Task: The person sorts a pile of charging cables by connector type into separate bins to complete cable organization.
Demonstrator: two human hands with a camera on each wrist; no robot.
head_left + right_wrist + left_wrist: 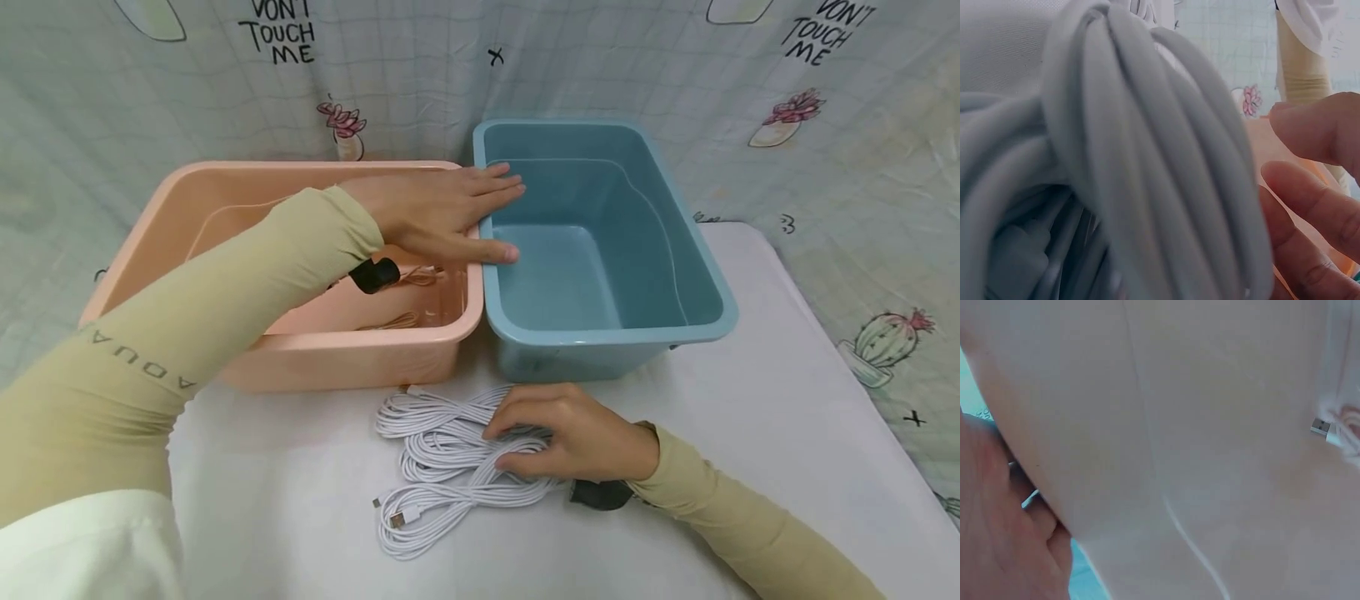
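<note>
Several coiled white USB cables lie bundled on the table in front of two bins. My right hand is over their right side, fingers bent and spread from the thumb. In the right wrist view the thick loops of cable fill the left, with the fingertips beside them and no cable visibly pinched. My left hand rests across the adjoining rims of the pink bin and the blue bin, fingers straight. Coiled cables lie inside the pink bin; a USB plug shows in the left wrist view.
The bins stand side by side at the back of a white-covered table. Behind them hangs a patterned curtain. A dark wrist camera sits under the right wrist, and another camera hangs below the left.
</note>
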